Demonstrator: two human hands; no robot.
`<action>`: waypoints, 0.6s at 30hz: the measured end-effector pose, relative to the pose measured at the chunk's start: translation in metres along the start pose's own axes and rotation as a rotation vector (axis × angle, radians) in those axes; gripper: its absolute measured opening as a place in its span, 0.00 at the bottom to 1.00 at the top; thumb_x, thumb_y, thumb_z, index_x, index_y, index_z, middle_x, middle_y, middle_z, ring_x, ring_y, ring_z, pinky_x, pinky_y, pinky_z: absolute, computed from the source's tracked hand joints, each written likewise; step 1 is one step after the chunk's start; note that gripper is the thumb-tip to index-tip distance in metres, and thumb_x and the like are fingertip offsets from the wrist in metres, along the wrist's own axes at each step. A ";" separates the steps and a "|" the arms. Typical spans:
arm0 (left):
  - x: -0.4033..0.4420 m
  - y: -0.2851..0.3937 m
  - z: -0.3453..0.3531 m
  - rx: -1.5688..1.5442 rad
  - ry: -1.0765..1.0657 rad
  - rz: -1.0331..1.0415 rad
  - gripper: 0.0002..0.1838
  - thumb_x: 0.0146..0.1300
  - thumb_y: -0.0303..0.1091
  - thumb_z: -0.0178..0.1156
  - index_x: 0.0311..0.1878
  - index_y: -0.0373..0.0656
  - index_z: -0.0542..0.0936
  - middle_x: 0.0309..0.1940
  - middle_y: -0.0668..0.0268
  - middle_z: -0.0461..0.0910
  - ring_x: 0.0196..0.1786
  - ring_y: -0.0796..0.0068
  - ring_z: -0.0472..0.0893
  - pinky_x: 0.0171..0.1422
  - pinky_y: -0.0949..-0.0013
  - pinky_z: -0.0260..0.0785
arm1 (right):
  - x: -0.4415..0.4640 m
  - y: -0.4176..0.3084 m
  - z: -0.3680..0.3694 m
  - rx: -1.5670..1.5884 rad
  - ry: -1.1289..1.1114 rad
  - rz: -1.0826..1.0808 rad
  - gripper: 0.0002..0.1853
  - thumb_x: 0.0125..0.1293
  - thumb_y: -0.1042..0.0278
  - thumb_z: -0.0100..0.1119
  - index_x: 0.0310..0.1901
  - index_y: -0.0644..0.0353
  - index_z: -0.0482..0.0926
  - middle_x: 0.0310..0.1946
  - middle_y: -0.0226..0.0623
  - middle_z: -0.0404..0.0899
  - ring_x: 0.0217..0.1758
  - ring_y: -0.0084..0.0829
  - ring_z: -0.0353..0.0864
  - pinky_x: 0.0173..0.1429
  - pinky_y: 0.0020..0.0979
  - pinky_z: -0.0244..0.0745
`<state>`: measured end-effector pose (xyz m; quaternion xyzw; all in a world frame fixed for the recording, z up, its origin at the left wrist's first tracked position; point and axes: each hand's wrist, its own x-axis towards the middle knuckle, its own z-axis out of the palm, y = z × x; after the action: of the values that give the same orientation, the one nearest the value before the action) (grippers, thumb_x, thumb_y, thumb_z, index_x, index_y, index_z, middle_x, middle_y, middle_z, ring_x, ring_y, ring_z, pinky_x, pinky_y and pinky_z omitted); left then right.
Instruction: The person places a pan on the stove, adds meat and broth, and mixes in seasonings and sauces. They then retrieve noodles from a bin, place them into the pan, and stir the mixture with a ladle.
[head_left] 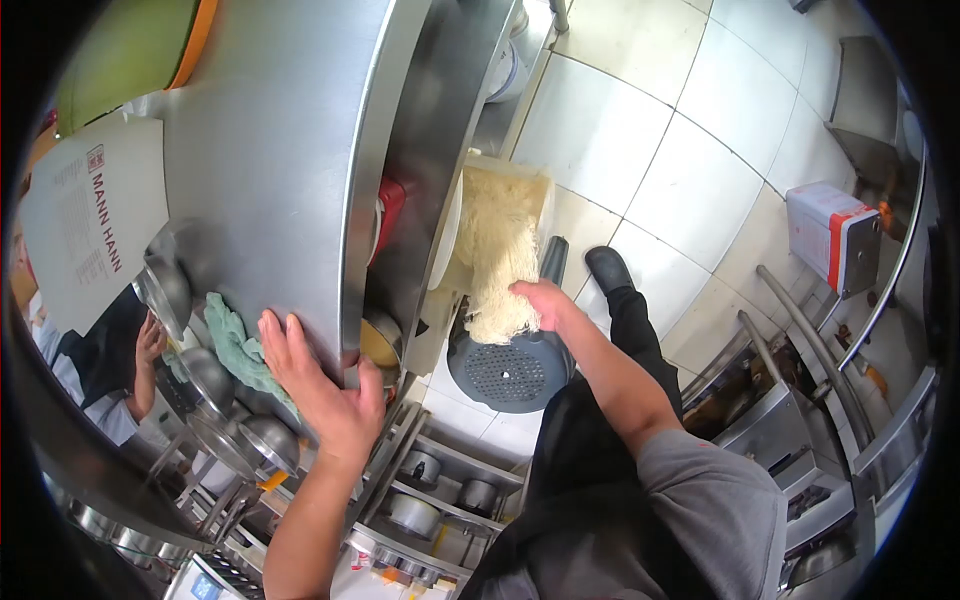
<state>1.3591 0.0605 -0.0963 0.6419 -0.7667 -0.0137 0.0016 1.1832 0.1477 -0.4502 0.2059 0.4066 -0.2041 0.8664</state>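
Note:
My right hand (541,303) grips a pale bundle of dried noodles (502,275) below the counter level. The bundle hangs partly over a grey perforated basket with a handle (510,375) on the floor side. Behind it, a cream-coloured tub (547,200) holds more of the same noodles. My left hand (325,390) rests on the edge of the steel counter (265,150), fingers stretched out and thumb hooked toward the rim. A green cloth (235,345) lies against its fingertips, and nothing is held in that hand.
Metal bowls (205,380) cluster at the counter's left side, near a printed sheet (95,215). Another person's hand (150,340) shows beyond them. Shelves with pots (413,515) stand below. A square tin (830,235) and metal pipes (810,310) are at the right.

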 end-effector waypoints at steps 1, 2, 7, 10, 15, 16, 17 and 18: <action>0.000 0.000 0.000 0.013 0.002 -0.007 0.46 0.54 0.25 0.63 0.78 0.31 0.56 0.79 0.39 0.51 0.82 0.38 0.51 0.84 0.43 0.42 | -0.005 0.002 0.003 -0.005 -0.001 -0.004 0.23 0.64 0.73 0.64 0.60 0.73 0.75 0.52 0.53 0.83 0.53 0.48 0.86 0.57 0.50 0.83; -0.001 0.000 -0.001 0.013 0.006 -0.009 0.46 0.54 0.25 0.63 0.78 0.31 0.56 0.79 0.39 0.51 0.82 0.38 0.51 0.84 0.43 0.42 | -0.011 0.005 0.006 -0.002 0.023 -0.023 0.23 0.64 0.74 0.63 0.61 0.74 0.75 0.52 0.53 0.83 0.53 0.48 0.86 0.57 0.50 0.83; -0.001 0.000 -0.001 0.037 0.043 0.001 0.46 0.54 0.27 0.64 0.78 0.33 0.58 0.79 0.41 0.54 0.82 0.39 0.52 0.84 0.43 0.42 | -0.043 0.019 0.022 -0.068 0.065 -0.106 0.25 0.65 0.74 0.63 0.62 0.75 0.74 0.52 0.54 0.83 0.53 0.49 0.86 0.57 0.50 0.83; -0.001 -0.002 -0.001 0.043 0.065 0.007 0.45 0.53 0.31 0.63 0.76 0.35 0.60 0.77 0.39 0.56 0.80 0.34 0.55 0.81 0.36 0.43 | -0.056 0.030 0.025 -0.075 0.120 -0.122 0.25 0.65 0.74 0.63 0.63 0.74 0.74 0.52 0.53 0.83 0.53 0.49 0.86 0.57 0.50 0.83; -0.007 -0.001 -0.007 0.052 0.079 -0.049 0.45 0.52 0.33 0.64 0.76 0.36 0.62 0.78 0.41 0.57 0.81 0.36 0.54 0.83 0.37 0.41 | -0.088 0.045 0.018 -0.109 0.060 -0.078 0.24 0.68 0.75 0.59 0.64 0.73 0.73 0.54 0.53 0.82 0.54 0.50 0.86 0.57 0.52 0.84; -0.008 -0.001 -0.010 0.046 0.081 -0.055 0.46 0.52 0.33 0.65 0.76 0.37 0.61 0.78 0.41 0.56 0.81 0.37 0.53 0.83 0.38 0.41 | -0.097 0.043 0.025 -0.129 0.038 -0.095 0.24 0.68 0.75 0.58 0.64 0.73 0.72 0.54 0.53 0.82 0.54 0.50 0.86 0.57 0.52 0.84; -0.009 0.001 -0.014 0.035 0.082 -0.060 0.47 0.52 0.34 0.65 0.77 0.37 0.60 0.78 0.41 0.56 0.81 0.38 0.52 0.84 0.40 0.40 | -0.108 0.042 0.031 -0.149 0.022 -0.113 0.24 0.69 0.75 0.58 0.65 0.73 0.72 0.54 0.53 0.82 0.54 0.50 0.86 0.57 0.53 0.84; -0.011 0.001 -0.016 0.032 0.084 -0.065 0.47 0.52 0.34 0.65 0.77 0.37 0.60 0.78 0.41 0.55 0.81 0.38 0.52 0.84 0.39 0.40 | -0.116 0.041 0.033 -0.186 0.021 -0.128 0.24 0.69 0.75 0.58 0.65 0.73 0.72 0.55 0.53 0.82 0.55 0.51 0.86 0.57 0.53 0.84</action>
<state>1.3601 0.0709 -0.0796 0.6662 -0.7450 0.0257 0.0230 1.1577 0.1863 -0.3318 0.1001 0.4452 -0.2182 0.8627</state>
